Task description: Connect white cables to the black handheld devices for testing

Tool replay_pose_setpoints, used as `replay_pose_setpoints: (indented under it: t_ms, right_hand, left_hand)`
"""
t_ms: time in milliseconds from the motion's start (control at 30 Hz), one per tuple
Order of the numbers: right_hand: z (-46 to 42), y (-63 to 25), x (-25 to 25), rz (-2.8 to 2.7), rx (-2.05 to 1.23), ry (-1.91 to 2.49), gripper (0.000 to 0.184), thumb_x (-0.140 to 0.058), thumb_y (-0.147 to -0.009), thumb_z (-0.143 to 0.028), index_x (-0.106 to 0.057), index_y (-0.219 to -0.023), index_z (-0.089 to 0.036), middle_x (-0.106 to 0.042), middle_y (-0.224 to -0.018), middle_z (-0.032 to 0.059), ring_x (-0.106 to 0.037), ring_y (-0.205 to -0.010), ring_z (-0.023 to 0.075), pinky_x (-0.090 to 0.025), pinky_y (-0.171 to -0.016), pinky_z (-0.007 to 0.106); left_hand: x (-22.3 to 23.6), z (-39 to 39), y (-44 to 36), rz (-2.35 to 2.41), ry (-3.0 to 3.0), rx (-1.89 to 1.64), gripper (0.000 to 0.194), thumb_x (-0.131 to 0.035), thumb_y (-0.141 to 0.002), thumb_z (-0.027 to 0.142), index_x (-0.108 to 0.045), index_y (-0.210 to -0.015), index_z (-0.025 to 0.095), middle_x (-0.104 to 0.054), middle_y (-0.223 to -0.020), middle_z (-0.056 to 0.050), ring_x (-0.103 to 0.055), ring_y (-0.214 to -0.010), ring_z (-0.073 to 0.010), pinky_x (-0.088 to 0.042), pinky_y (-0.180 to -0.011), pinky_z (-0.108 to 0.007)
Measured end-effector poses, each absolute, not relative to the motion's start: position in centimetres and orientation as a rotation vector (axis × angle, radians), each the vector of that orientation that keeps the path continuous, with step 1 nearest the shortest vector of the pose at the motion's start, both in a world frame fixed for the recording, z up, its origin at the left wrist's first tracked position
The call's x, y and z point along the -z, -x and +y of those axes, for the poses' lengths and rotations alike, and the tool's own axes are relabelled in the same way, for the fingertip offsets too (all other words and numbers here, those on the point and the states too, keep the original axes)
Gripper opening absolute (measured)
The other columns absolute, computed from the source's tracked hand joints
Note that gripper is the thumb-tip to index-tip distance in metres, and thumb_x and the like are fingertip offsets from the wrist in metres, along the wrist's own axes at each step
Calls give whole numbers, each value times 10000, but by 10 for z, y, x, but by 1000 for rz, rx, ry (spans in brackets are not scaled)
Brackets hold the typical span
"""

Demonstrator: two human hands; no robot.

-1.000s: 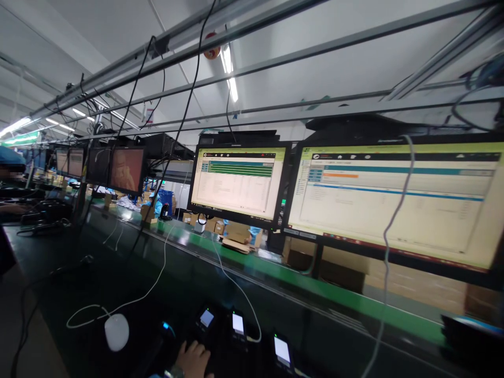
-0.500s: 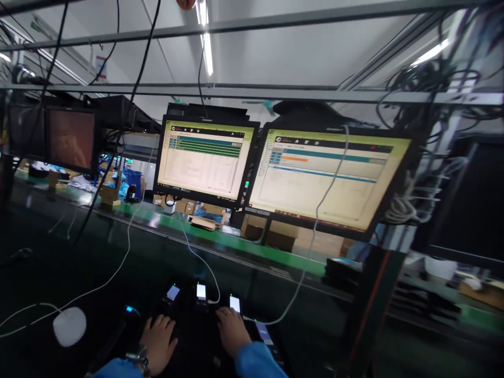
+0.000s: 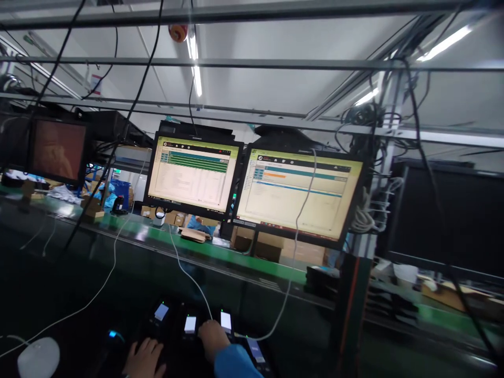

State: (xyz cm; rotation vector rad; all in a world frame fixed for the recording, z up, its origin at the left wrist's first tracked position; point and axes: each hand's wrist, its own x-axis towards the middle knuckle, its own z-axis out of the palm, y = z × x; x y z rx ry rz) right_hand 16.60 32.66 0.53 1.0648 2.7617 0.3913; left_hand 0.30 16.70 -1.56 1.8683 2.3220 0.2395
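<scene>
Your R hand (image 3: 212,336) is at the lower end of the white cable (image 3: 206,300), btwn the 2nd device (image 3: 190,324) and 3rd device (image 3: 226,320) from L; grip: can't tell, fingertips unclear. Your L hand (image 3: 145,359) is just below the 1st device (image 3: 161,312): fingers loosely spread, thumb apart. Blue-lit item (image 3: 114,334): L of that hand. 4th device (image 3: 255,349): R end of row, scr. lit. White rounded unit (image 3: 38,358): far L.
</scene>
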Motion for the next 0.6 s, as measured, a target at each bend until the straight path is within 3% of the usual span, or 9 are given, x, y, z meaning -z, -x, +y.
replay_pose_setpoints:
  t_ms: [100,200,367,467,600]
  right_hand:
    - [322,-168,-10,2787,-429,-969,292,-638,-700,-114,-700,-984,-86,-691,-936,165,-647,-914,307,-488,-860,419]
    - [316,-172,-18,2825,-443,-950,192,-578,-760,-170,-729,-863,-113,-700,-835,154,-661,-842,301,-498,-805,400]
    - [314,-186,-36,2939,-422,-958,272,-493,-847,-313,-740,-864,-201,-713,-849,98,-658,-852,259,-480,-733,322]
    - [317,-192,-53,2993,-366,-908,207,-539,-849,-322,-732,-843,-247,-717,-842,34,-645,-879,211,-445,-822,306]
    - [297,-196,-62,3090,-333,-995,237,-456,-891,-178,-688,-924,-213,-690,-943,59,-577,-1008,233,-371,-933,414]
  left_hand:
    - [14,166,-6,2342,-1846,-243,579,-313,-837,347,-430,-1383,192,-412,-1453,-77,-296,-1378,-262,-162,-1131,-554]
    - [10,163,-7,2327,-1832,-306,569,-336,-829,356,-454,-1364,198,-438,-1434,-69,-307,-1369,-258,-163,-1135,-542]
    - [11,161,-8,2294,-1835,-460,544,-377,-811,379,-510,-1308,203,-499,-1370,-74,-351,-1332,-265,-160,-1128,-559]
    - [16,161,-8,2306,-1830,-551,510,-391,-804,385,-551,-1257,214,-534,-1321,-73,-387,-1300,-264,-173,-1118,-566]
    - [18,159,-9,2297,-1827,-562,512,-400,-804,383,-550,-1261,209,-533,-1322,-78,-385,-1302,-270,-172,-1120,-561]
